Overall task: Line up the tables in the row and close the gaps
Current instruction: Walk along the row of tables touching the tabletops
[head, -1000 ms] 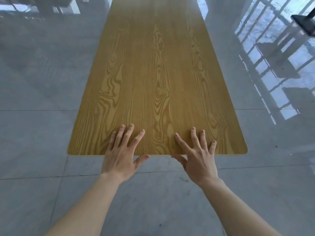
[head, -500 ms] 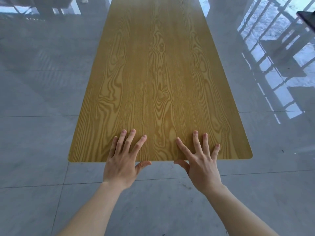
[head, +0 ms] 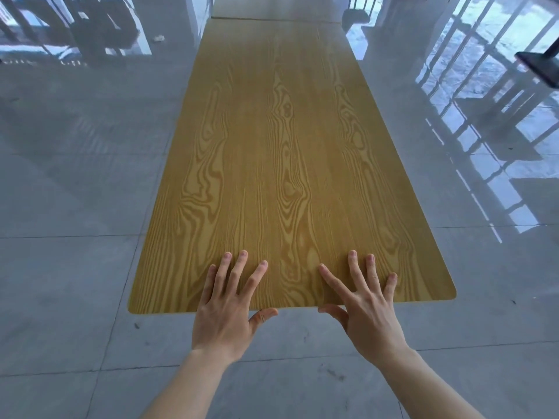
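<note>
A long wood-grain table [head: 281,152] stretches away from me. My left hand [head: 227,306] and my right hand [head: 366,306] lie side by side on its near short edge. Their fingers are spread flat on the top and both thumbs are hooked at the edge. The far end of this table meets a second, paler table [head: 272,7] at the top of the view. Only a thin dark seam shows between the two, and their sides look roughly in line.
Glossy grey floor tiles [head: 75,176] surround the table on both sides. A dark table base [head: 541,68] stands at the far right. Dark furniture [head: 90,25] stands at the far left, with a small white scrap [head: 158,38] on the floor near it.
The view has lifted, so the table's far end and the second table now show. Both hands keep their hold on the near edge, which sits lower in the view.
</note>
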